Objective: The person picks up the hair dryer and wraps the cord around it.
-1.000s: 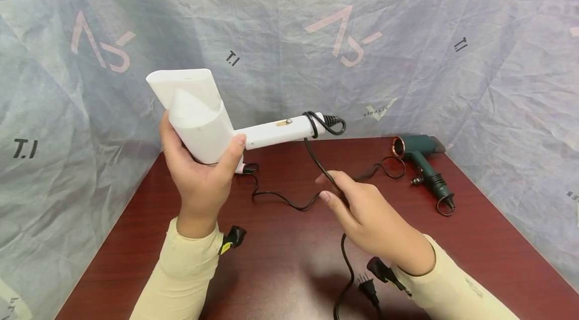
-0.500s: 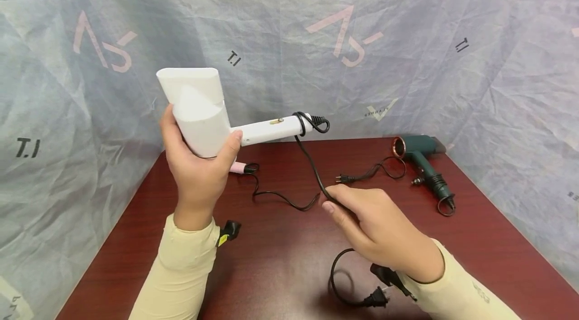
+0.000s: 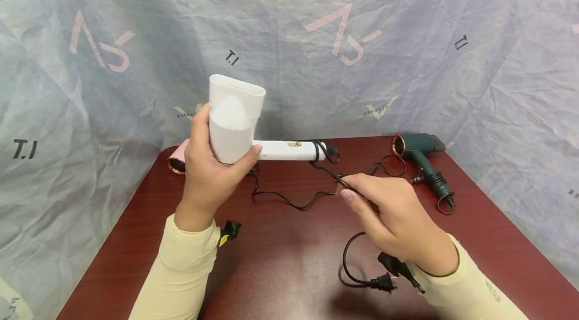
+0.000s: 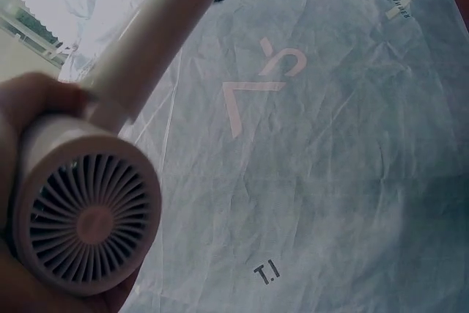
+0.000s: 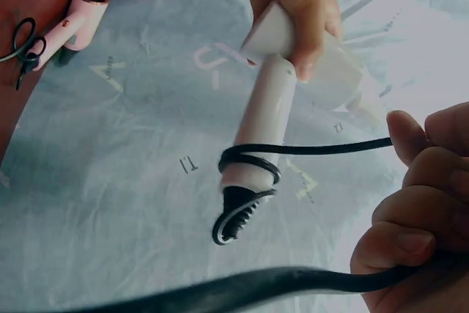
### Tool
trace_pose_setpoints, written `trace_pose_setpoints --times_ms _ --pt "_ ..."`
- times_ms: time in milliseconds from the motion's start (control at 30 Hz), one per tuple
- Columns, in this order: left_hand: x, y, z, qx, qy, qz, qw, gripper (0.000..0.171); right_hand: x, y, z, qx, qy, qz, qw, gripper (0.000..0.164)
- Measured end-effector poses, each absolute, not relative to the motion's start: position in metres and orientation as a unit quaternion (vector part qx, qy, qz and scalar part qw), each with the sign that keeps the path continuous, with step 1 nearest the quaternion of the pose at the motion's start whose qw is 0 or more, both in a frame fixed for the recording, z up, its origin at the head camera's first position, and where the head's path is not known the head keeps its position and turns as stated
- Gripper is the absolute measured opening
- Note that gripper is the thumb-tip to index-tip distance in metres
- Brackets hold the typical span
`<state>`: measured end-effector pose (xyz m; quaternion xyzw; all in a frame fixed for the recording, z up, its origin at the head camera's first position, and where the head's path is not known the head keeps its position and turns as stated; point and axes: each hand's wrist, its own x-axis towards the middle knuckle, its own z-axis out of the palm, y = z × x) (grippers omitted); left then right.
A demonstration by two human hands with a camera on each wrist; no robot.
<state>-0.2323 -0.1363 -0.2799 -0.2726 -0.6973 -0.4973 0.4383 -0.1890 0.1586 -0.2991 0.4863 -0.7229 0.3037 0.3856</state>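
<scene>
A white hair dryer (image 3: 234, 131) is held up off the table, its flat nozzle pointing upward and its handle (image 3: 285, 150) out to the right. My left hand (image 3: 210, 169) grips it round the body; the left wrist view shows the slotted round intake (image 4: 91, 218) at its rear end. Black cord (image 5: 249, 157) loops round the handle's end. From there it runs taut to my right hand (image 3: 393, 209), whose fingers curl round it. Below that hand the cord's loose end hangs down with its two-pin plug (image 3: 383, 282).
On the dark red table (image 3: 289, 249) a green hair dryer (image 3: 418, 151) lies at the back right, cord wound on its handle. A pink hair dryer (image 5: 86, 18) lies at the back left, partly behind my left hand. Printed grey sheeting (image 3: 289, 48) surrounds the table.
The white dryer has shifted right and turned, its handle now level and lower. My right hand has moved right with the cord. The pink dryer's front end has come into sight.
</scene>
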Motion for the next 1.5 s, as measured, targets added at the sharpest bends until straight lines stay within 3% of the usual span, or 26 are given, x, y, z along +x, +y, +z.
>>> trace_pose_setpoints --times_ms 367,867,1167,1500 --pt "-0.245 -0.144 -0.294 -0.331 -0.743 -0.455 0.363 0.088 -0.191 0.165 -0.293 0.472 -0.719 0.306 0.408 0.026" --pt "-0.239 -0.139 -0.295 -0.399 -0.726 -0.450 0.333 0.089 -0.200 0.175 -0.294 0.426 -0.729 0.327 0.424 0.020" --pt "-0.232 -0.137 -0.291 -0.431 -0.683 -0.517 0.285 0.091 -0.208 0.177 -0.298 0.408 -0.741 0.354 0.398 0.013" --pt "-0.227 -0.139 -0.288 -0.436 -0.649 -0.560 0.276 0.090 -0.218 0.175 -0.308 0.397 -0.762 0.388 0.333 0.023"
